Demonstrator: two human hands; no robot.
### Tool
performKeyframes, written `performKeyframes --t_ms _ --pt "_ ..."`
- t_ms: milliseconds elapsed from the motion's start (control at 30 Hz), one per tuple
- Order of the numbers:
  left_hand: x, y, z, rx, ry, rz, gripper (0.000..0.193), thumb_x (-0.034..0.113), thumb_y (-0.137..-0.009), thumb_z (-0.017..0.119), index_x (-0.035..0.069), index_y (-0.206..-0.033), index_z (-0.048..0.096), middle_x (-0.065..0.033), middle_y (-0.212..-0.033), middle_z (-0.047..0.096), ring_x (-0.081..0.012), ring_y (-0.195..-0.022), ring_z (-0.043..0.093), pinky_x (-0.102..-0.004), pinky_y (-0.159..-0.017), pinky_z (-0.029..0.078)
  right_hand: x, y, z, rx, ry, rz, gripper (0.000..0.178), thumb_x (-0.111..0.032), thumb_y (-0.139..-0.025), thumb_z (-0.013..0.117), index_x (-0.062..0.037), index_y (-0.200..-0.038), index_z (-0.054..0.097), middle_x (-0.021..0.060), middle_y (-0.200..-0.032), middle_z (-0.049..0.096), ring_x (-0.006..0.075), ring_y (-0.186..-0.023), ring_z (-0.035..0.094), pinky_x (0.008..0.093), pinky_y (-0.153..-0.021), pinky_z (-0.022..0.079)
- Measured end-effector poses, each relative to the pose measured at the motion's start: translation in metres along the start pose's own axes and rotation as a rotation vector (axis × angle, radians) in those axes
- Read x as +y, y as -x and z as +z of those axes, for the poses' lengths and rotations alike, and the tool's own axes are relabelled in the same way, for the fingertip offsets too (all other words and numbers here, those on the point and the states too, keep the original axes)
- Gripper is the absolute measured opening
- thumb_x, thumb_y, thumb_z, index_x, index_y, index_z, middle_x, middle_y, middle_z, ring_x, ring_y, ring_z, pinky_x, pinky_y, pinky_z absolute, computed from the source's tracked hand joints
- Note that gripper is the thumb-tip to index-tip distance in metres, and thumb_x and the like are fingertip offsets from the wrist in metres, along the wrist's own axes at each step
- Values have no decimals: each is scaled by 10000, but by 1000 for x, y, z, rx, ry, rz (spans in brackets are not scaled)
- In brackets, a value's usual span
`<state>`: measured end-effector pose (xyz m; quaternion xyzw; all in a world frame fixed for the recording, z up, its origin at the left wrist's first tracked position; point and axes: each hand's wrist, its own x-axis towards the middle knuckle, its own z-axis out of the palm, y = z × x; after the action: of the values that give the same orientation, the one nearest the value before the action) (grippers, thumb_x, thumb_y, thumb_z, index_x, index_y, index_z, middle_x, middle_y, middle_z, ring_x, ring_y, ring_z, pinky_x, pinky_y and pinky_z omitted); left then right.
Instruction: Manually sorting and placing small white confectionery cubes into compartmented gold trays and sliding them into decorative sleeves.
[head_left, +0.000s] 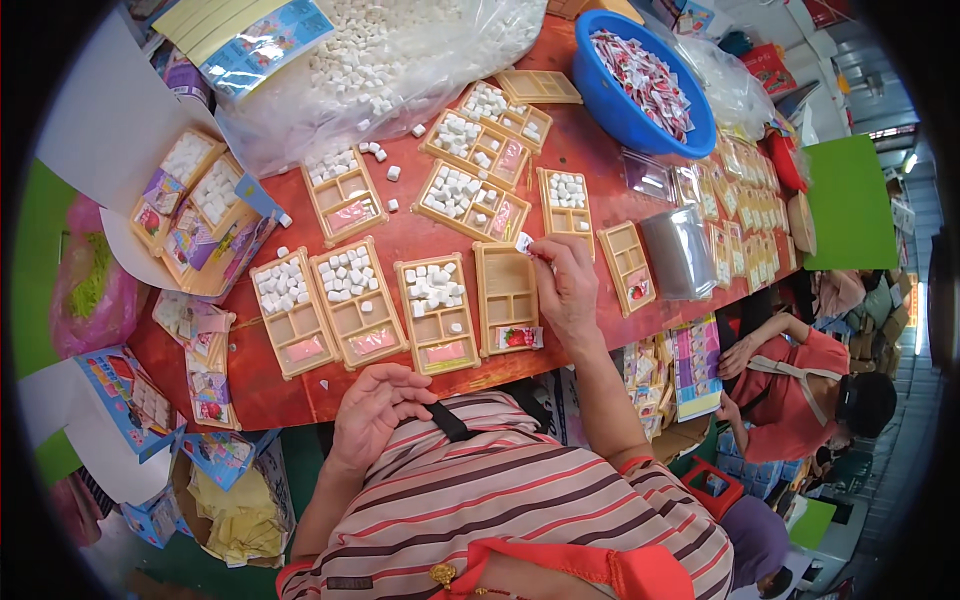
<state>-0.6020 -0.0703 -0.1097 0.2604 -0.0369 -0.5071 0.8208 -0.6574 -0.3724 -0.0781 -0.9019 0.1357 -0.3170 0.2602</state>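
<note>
My right hand reaches over a tan compartment tray, thumb and fingers pinched on a small white-and-red packet at the tray's far edge. A packet with a strawberry picture lies in this tray's near compartment; its large compartment holds nothing. At the table's front edge, my left hand rests before my body, its fingers loosely bent and apart with nothing in them. Left of the tray is another tray with white cubes and a pink packet. Two similar filled trays lie farther left.
A clear bag of white cubes spreads across the far side. A blue basin holds many small packets. Dark clear lids are stacked at right, before rows of filled trays. A co-worker in red sits at right.
</note>
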Motion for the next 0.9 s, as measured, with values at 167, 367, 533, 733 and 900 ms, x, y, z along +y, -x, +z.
performKeyframes --t_ms 167,367,533,733,900 --pt "1 0 0 -6 -12 -9 301 149 -1000 433 -30 -1240 454 -254 -1216 555 -330 -1098 599 -422 -898 518 3 -9 6 -46 36 -60 175 50 -797 626 -16 -960 617 119 -959 598 293 -893 577 366 -764 475" --pt "-2 0 -1 4 -19 26 291 127 -1010 376 -30 -1238 466 -266 -1200 568 -348 -1078 611 -450 -866 542 13 -29 27 -68 70 57 172 -6 -824 617 -26 -995 606 142 -960 583 324 -899 575 408 -773 469" --pt "0 -1 -1 -23 -9 15 306 150 -999 437 -27 -1248 452 -247 -1222 555 -332 -1107 595 -427 -898 522 7 -42 33 -120 43 290 183 -98 -859 596 -26 -1027 584 163 -975 565 352 -902 581 434 -767 477" --pt "0 0 -1 -24 -7 9 306 148 -1000 434 -29 -1250 450 -250 -1223 554 -335 -1109 595 -428 -896 524 8 -33 24 -177 141 159 196 -59 -843 572 -20 -1035 579 163 -977 557 355 -855 591 440 -748 484" --pt "-1 0 -2 -30 4 6 306 146 -998 435 -28 -1249 449 -253 -1228 549 -338 -1111 592 -431 -897 523 30 -26 26 -186 40 200 221 6 -834 543 -15 -1050 586 158 -983 560 336 -851 597 411 -741 499"
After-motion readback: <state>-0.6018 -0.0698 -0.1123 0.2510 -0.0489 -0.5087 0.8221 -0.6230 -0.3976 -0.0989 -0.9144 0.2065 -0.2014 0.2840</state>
